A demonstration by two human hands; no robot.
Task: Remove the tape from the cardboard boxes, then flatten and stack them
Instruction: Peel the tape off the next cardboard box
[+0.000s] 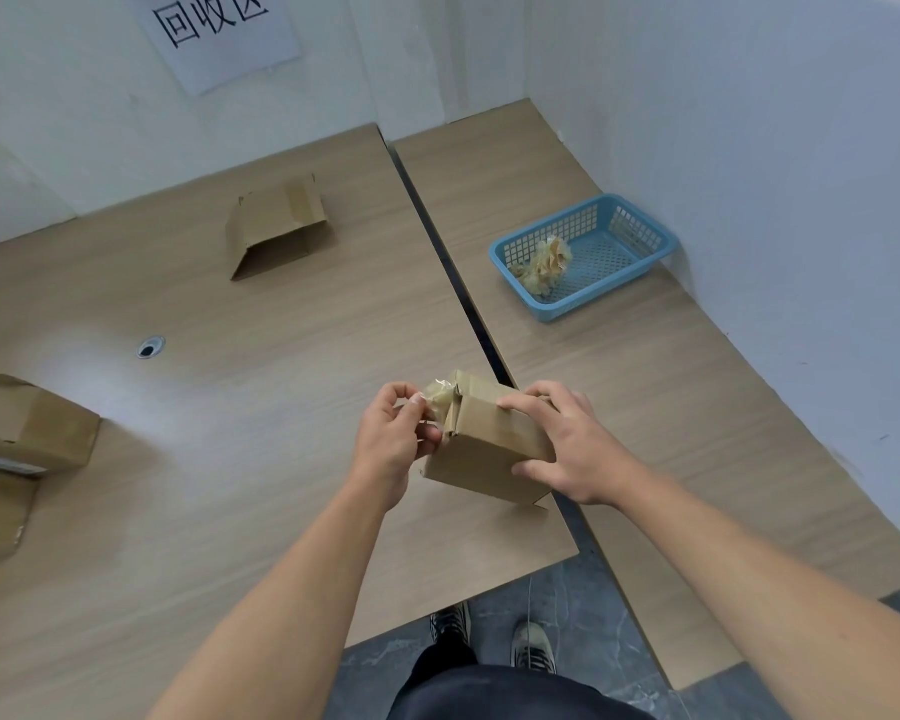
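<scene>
Head view: wall sign (214, 31) reads 回收区; left hand (393, 444) pinches tape (440, 400), right hand (567, 444) clasps box (484, 454).

A work corner for sorting old boxes.
White walls, a paper sign (224, 31), a wooden surface (260, 324) and a blue basket (645, 252) of used tape (544, 265).

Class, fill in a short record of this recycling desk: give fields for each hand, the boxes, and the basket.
left hand: pinching crumpled tape off the held box
right hand: steadying held box
flattened box: far on left table
other boxes: left edge
blue basket: right table, holds tape wad
</scene>
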